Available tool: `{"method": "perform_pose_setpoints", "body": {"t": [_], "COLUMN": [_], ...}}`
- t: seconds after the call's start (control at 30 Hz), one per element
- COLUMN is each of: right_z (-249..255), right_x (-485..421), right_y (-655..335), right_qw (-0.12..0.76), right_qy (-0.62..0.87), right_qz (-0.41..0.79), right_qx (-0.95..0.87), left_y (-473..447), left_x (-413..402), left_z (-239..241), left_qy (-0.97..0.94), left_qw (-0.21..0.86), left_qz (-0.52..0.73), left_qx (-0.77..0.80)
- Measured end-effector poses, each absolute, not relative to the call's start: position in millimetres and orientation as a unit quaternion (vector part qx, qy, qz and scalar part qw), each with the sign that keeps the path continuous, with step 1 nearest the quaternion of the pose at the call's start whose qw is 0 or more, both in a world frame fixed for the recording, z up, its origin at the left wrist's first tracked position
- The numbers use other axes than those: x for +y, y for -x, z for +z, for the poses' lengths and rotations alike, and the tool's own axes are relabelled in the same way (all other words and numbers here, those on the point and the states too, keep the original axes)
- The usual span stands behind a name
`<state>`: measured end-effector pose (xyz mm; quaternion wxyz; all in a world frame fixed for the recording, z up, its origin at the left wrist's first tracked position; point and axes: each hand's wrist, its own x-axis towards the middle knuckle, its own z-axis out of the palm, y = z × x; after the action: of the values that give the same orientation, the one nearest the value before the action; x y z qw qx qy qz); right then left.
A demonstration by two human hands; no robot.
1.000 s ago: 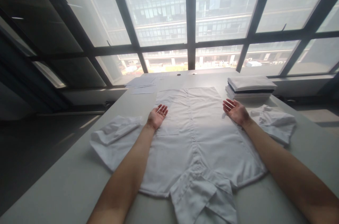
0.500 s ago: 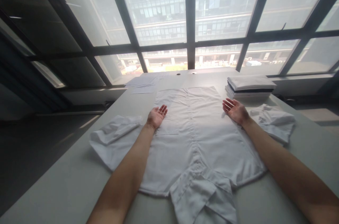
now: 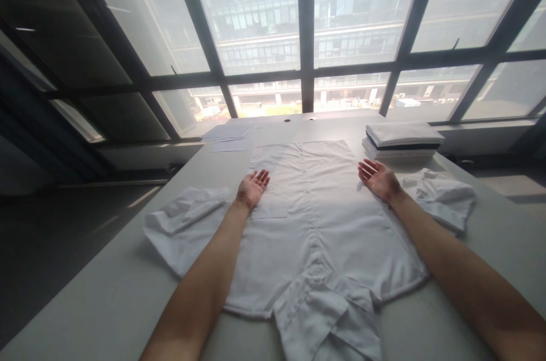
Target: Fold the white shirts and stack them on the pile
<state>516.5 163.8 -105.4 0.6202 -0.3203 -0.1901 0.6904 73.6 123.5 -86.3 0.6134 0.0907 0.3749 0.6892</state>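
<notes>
Both hands lie open, palms turned up, gripping nothing. In the head view, the left hand rests with its back on a white shirt, fingers spread and slightly curled, at the shirt's left edge just above the chest pocket. The right hand rests the same way on the shirt's right edge, level with the left and well apart from it, with the button placket running between them. Both bare forearms stretch back toward the camera over the cloth.

The shirt lies face up and buttoned on a pale grey table. Its collar sits nearest the camera, below and between the forearms, and its hem lies beyond the fingertips. Outside the left hand, the left sleeve is spread in loose folds on the table. Outside the right hand, the right sleeve lies rumpled in the same way.

Just beyond the right hand stands a stack of folded clothes. Beyond the left hand, farther off, a few sheets of paper lie flat. Past the table's far edge, large windows with dark frames face an office building.
</notes>
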Motion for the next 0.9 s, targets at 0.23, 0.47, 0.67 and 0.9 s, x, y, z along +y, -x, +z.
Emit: {"method": "perform_pose_setpoints", "body": {"t": [0.23, 0.47, 0.67, 0.9], "right_z": [-106.8, -108.7, -109.6, -108.3], "right_x": [164.6, 166.0, 166.0, 165.0], "right_y": [-517.6, -518.2, -518.2, -518.0], "right_qw": [0.618, 0.619, 0.619, 0.618], "right_qy": [0.320, 0.321, 0.318, 0.318], "right_qz": [0.692, 0.688, 0.689, 0.690], "right_qx": [-0.194, -0.202, -0.202, -0.201], "left_y": [-74.9, -75.3, -75.3, -74.5], "left_x": [123.3, 123.1, 123.4, 124.0], "left_z": [-85.3, -85.4, -85.6, -87.1], "left_qy": [-0.091, -0.095, -0.099, -0.105], "left_qw": [0.607, 0.606, 0.604, 0.604], "left_qz": [0.692, 0.692, 0.692, 0.691], "left_qx": [0.380, 0.382, 0.384, 0.384]}}
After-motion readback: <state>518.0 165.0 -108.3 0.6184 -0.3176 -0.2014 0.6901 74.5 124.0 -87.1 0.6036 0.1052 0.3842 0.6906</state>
